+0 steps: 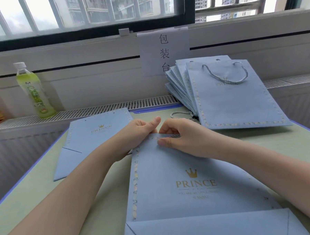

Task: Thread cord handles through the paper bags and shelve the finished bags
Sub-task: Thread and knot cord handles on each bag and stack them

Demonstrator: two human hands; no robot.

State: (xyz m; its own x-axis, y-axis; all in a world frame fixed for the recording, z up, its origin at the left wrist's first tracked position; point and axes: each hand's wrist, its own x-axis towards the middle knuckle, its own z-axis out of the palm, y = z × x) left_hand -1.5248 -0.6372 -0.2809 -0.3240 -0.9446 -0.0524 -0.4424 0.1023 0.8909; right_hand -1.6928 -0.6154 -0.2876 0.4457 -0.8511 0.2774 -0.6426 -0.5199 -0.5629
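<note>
Left hand (pixel 142 128) and right hand (pixel 176 134) pinch the flat pale-blue paper bag (pixel 189 178) at its top edge, frame centre, right fingers gripping twisted grey cord (pixel 174 135). Paper likely light, creasable; hold near holes.

Front centre on table (pixel 46 191): flat bag (pixel 189 178) | at its far edge: left hand (pixel 138 129) beside right hand (pixel 176 134), touching | left, behind: second flat bag (pixel 90 138) | right rear: stack of bags (pixel 226 95), corded one on top | far left on ledge: bottle (pixel 33 91) | behind stack: paper sign (pixel 163 52)
</note>
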